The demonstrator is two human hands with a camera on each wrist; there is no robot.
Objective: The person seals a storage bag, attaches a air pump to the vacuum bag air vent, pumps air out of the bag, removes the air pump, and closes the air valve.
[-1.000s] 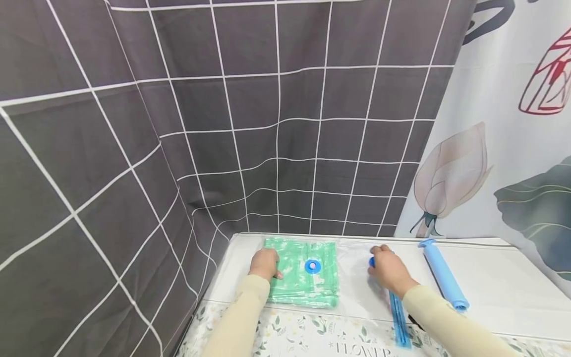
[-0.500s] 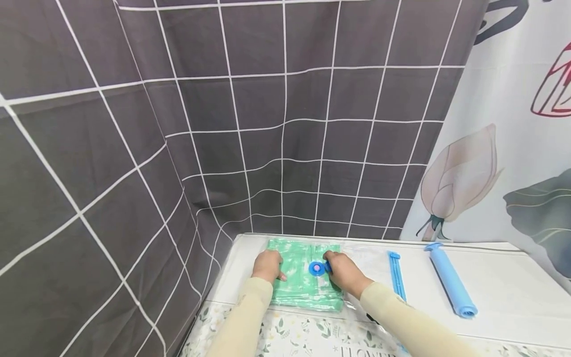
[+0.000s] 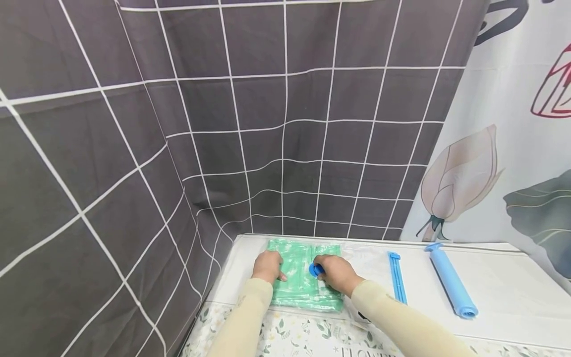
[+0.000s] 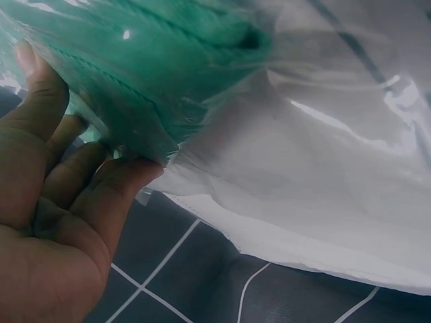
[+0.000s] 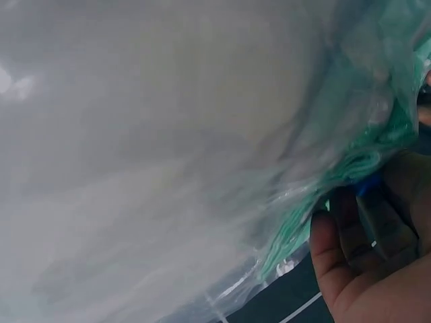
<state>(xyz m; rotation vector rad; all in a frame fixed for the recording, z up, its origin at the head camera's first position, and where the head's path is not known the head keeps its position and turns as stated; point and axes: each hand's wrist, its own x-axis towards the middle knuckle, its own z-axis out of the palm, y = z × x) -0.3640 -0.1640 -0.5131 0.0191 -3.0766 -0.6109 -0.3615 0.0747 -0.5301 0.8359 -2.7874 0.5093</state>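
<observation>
A clear vacuum storage bag (image 3: pixel 296 292) with folded green cloth inside lies on the white table. My left hand (image 3: pixel 266 266) grips the bag's left edge; in the left wrist view its thumb lies on the plastic, with the fingers (image 4: pixel 128 182) at the edge. My right hand (image 3: pixel 336 272) pinches a round blue valve cap (image 3: pixel 315 269) at the valve on top of the bag, and hides most of the valve. In the right wrist view only a sliver of blue (image 5: pixel 367 183) shows beside the fingers and the green cloth (image 5: pixel 363 161).
Right of the bag lie a blue sealing clip (image 3: pixel 398 277) and a light-blue hand pump (image 3: pixel 452 282). A floral cloth (image 3: pixel 294 329) covers the table's front. A dark grid curtain (image 3: pixel 303 148) hangs behind and to the left.
My right hand has moved left from near the blue clip to the bag's valve, bringing the blue cap with it. My left hand stays at the bag's left edge.
</observation>
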